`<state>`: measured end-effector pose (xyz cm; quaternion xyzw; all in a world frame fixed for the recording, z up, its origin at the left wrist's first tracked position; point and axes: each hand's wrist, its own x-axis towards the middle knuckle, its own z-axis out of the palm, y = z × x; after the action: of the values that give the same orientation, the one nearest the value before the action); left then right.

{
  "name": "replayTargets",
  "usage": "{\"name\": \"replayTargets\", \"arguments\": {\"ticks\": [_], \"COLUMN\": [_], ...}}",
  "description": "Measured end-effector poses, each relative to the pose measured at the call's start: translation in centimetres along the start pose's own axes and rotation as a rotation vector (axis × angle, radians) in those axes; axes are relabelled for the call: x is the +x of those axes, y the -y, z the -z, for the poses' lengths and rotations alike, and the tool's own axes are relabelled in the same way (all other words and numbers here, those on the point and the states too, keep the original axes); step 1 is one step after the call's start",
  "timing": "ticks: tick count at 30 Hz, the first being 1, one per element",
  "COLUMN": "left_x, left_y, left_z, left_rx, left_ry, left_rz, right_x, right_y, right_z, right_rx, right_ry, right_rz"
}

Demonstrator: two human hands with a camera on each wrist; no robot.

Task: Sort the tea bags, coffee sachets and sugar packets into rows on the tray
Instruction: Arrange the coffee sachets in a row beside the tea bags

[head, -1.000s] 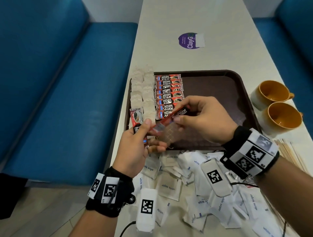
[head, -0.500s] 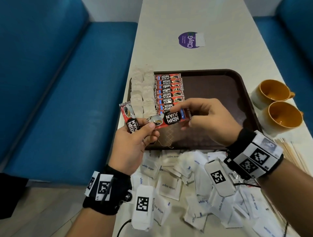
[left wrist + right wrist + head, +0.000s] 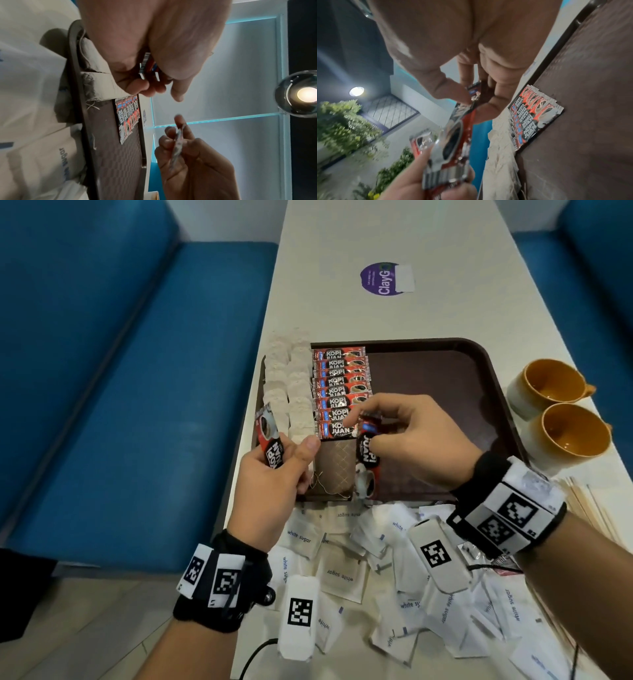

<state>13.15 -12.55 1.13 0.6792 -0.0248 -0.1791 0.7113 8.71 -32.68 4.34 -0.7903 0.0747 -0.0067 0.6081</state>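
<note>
1. Sachets first: my right hand [image 3: 416, 440] pinches one coffee sachet [image 3: 367, 460], hanging above the tray [image 3: 479, 361] near its six o'clock edge.
2. My left hand [image 3: 274, 474] grips another sachet [image 3: 270, 440] between thumb and curled fingers, at nine o'clock of the first.
3. Eight coffee sachets [image 3: 339, 392] lie in a row on the tray, at twelve o'clock.
4. Tea bags [image 3: 291, 385] form two columns beside them; I cannot count them.
5. Sugar packets [image 3: 342, 573] lie heaped at six o'clock.
6. Two mugs [image 3: 561, 412] stand at three o'clock.

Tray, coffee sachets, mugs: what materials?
Tray: likely moulded plastic, dark brown, textured matte floor.
Coffee sachets: glossy printed foil or film, with glints.
Mugs: probably glazed ceramic, pale outside, shiny mustard inside.
</note>
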Motion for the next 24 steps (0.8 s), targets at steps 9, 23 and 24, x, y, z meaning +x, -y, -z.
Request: {"name": "replayTargets", "arguments": {"ticks": [9, 23, 24], "left_x": [0.3, 0.5, 0.5], "left_y": [0.0, 0.3, 0.4], "left_z": [0.0, 0.1, 0.1], "left_rx": [0.009, -0.303, -0.234], "left_ry": [0.155, 0.077, 0.073], "left_rz": [0.077, 0.111, 0.102], "right_x": [-0.4, -0.1, -0.1], "right_y": [0.3, -0.3, -0.3], "right_z": [-1.1, 0.4, 0.6], "right_rx": [-0.102, 0.113, 0.107], "right_ry": [0.090, -0.010, -0.020], "right_rz": [0.009, -0.156, -0.158]}}
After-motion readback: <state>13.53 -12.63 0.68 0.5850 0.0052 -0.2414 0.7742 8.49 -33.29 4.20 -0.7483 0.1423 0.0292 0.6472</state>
